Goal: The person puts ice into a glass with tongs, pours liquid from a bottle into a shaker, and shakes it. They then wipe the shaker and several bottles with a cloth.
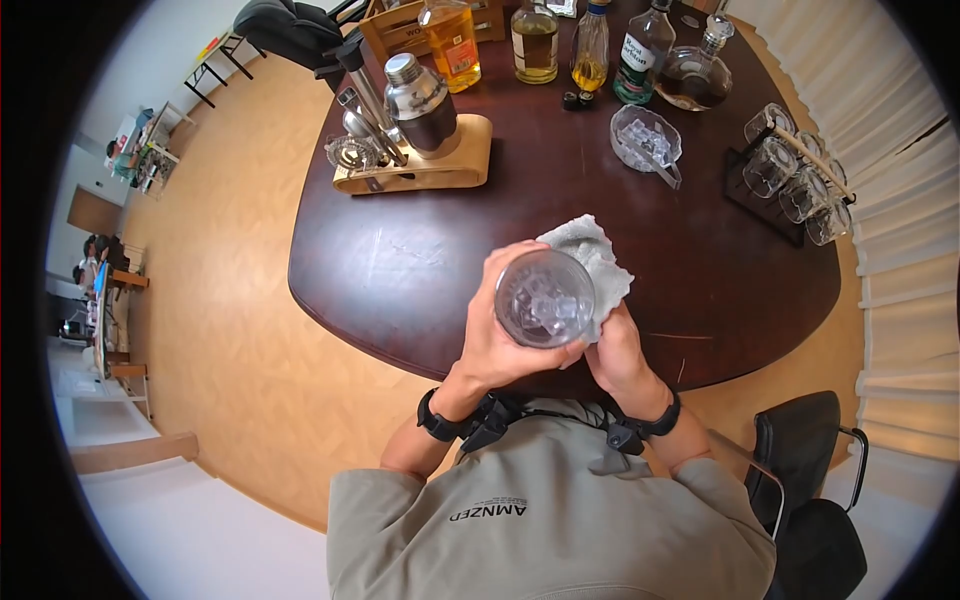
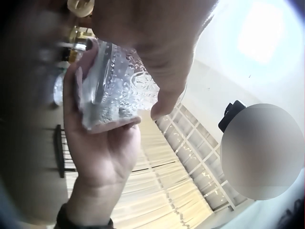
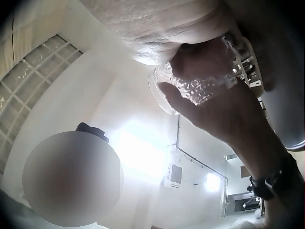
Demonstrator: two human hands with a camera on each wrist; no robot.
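My left hand [image 1: 488, 335] grips a clear glass [image 1: 506, 312] around its side, thumb near the rim, over the table's near edge. Several ice cubes [image 1: 552, 308] lie inside it. A crumpled white paper towel [image 1: 605, 262] is in my right hand [image 1: 620, 355], held against the glass's right side. In the left wrist view, the embossed pattern of the glass [image 2: 125, 78] shows, and the right hand [image 2: 106, 152] cups the towel around its lower end. The left thumb presses on the patterned wall in the right wrist view, where the right hand [image 3: 167, 28] covers part of the glass.
On the dark table [image 1: 400, 270], a wooden stand [image 1: 470, 150] bears a shaker [image 1: 420, 105] and bar tools. Several bottles [image 1: 535, 45] stand at the back. A glass bowl [image 1: 640, 130] holds ice and tongs; a rack [image 1: 765, 195] of glasses stands right. A black chair [image 1: 810, 470] is nearby.
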